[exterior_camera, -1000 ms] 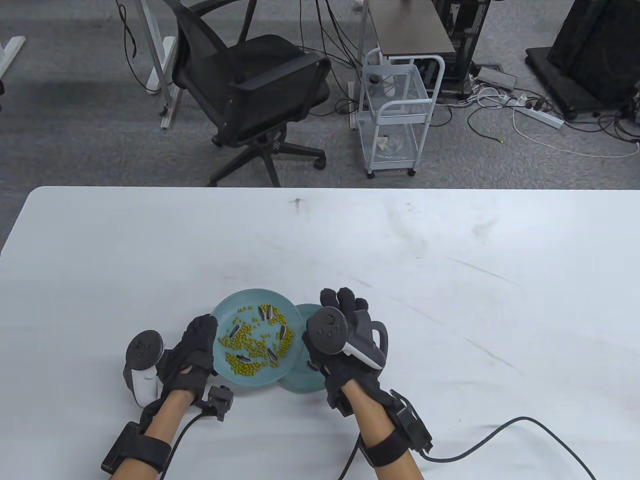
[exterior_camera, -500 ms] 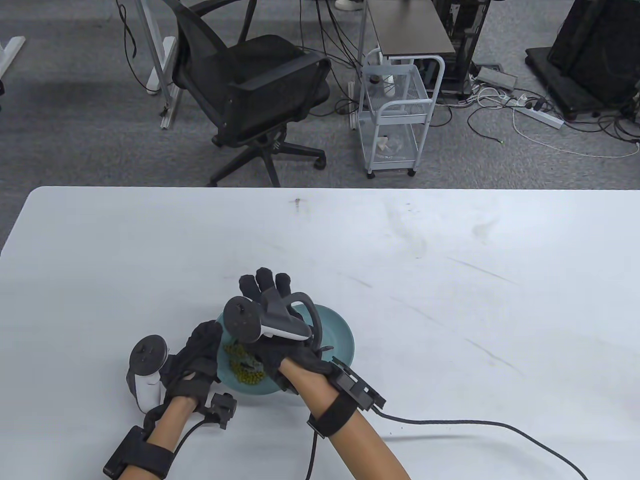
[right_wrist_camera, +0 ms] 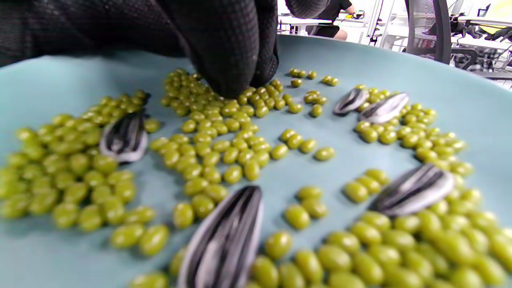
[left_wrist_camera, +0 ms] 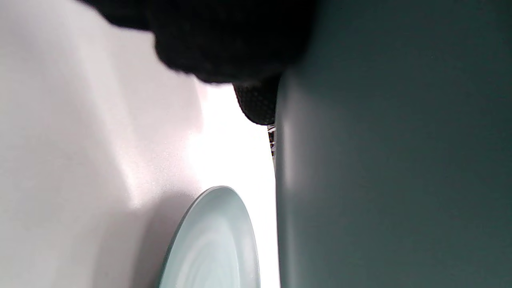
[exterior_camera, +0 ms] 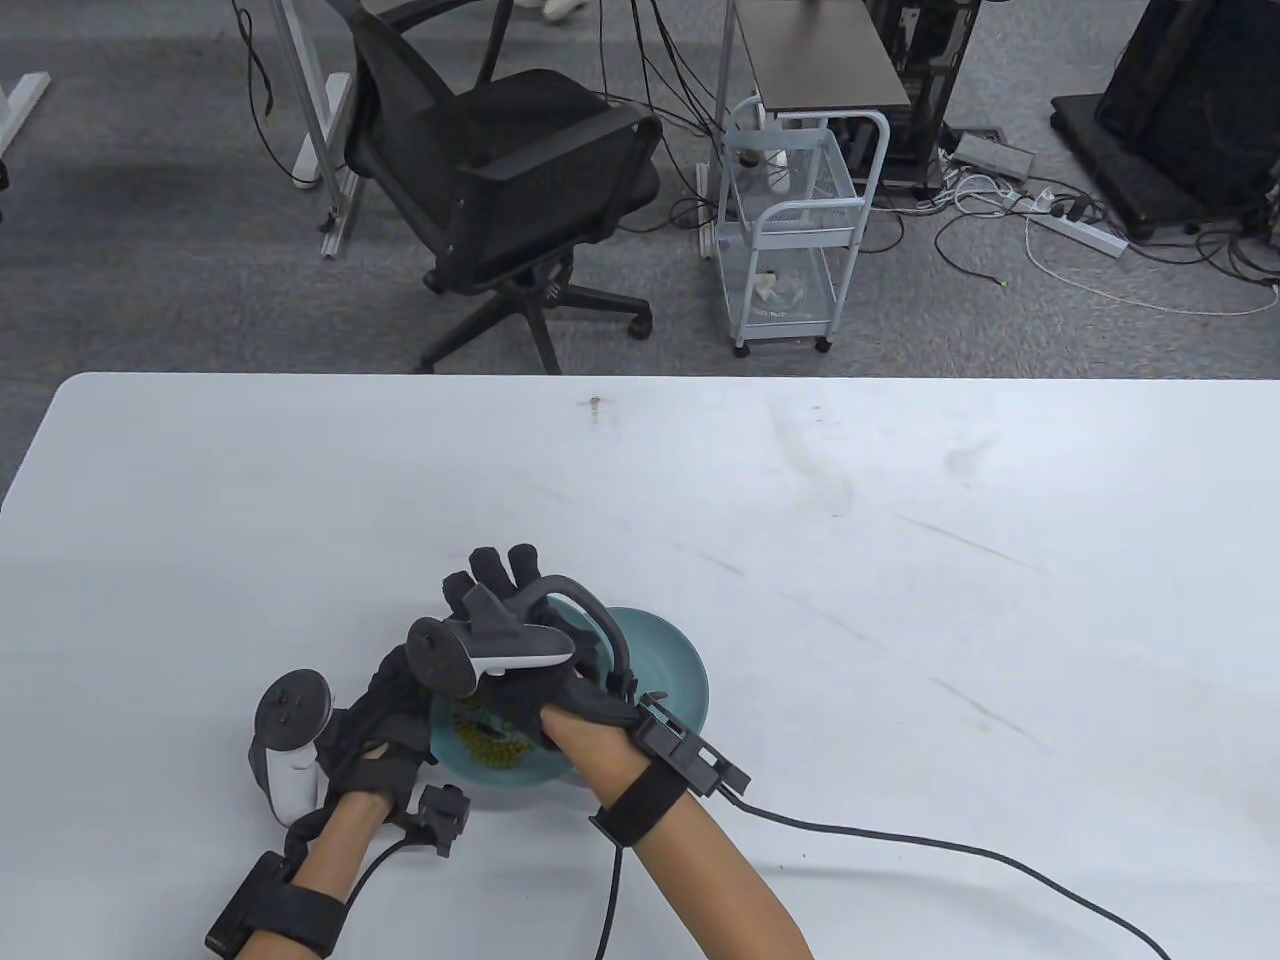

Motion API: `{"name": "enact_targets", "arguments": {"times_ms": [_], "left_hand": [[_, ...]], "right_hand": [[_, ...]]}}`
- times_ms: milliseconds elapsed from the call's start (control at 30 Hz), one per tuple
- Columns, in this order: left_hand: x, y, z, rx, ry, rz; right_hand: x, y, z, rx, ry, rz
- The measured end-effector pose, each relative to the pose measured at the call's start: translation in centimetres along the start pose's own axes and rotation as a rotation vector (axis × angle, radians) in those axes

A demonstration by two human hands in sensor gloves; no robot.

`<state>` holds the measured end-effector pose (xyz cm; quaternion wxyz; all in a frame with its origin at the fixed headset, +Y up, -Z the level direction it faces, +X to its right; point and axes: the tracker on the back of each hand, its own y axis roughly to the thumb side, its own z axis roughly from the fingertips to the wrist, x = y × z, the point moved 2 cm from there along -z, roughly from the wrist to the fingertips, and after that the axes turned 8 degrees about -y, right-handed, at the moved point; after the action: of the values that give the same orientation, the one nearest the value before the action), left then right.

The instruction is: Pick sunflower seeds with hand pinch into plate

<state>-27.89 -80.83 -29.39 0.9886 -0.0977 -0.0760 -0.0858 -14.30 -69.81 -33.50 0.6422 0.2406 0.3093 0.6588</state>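
While left hand [exterior_camera: 395, 715] steadies teal plate [exterior_camera: 470, 775], right grip [right_wrist_camera: 236, 86] fingertips together among green beans [right_wrist_camera: 224, 140], no legible writing.

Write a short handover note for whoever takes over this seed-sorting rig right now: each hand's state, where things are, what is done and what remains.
Left hand: holds the teal round plate of green beans and striped sunflower seeds by its left rim.
Right hand: over that plate, fingertips pressed together down among the green beans; whether they hold a seed cannot be told.
Striped sunflower seeds: at least five lie among the beans.
Second pale teal plate: just right, partly under the first; the visible part holds no seeds.
Done: nothing visibly moved. Left: pinch each seed across.
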Motion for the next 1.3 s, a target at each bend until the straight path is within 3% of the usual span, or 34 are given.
{"name": "enact_targets", "arguments": {"times_ms": [300,533,700,867,1067,1300], "left_hand": [[0.6,-0.2,-0.5,-0.010,-0.036,0.013],[0.7,-0.2,-1.1,-0.017,-0.057,0.011],[0.7,-0.1,-1.2,-0.012,-0.053,0.017],[0.6,0.2,-1.2,0.002,-0.054,0.021],[0.8,0.0,-1.3,0.008,-0.047,-0.013],[0.8,-0.1,-1.1,0.012,-0.034,0.008]], "right_hand": [[-0.2,0.3,-1.1,-0.039,0.059,0.005],[-0.5,-0.8,-1.5,-0.087,0.096,-0.098],[-0.4,-1.1,-1.5,-0.101,0.067,-0.097],[-0.2,-0.6,-1.5,-0.114,-0.013,0.037],[-0.7,-0.5,-1.3,-0.105,-0.004,0.048],[0.5,-1.0,-0.7,-0.116,-0.048,0.010]]}}
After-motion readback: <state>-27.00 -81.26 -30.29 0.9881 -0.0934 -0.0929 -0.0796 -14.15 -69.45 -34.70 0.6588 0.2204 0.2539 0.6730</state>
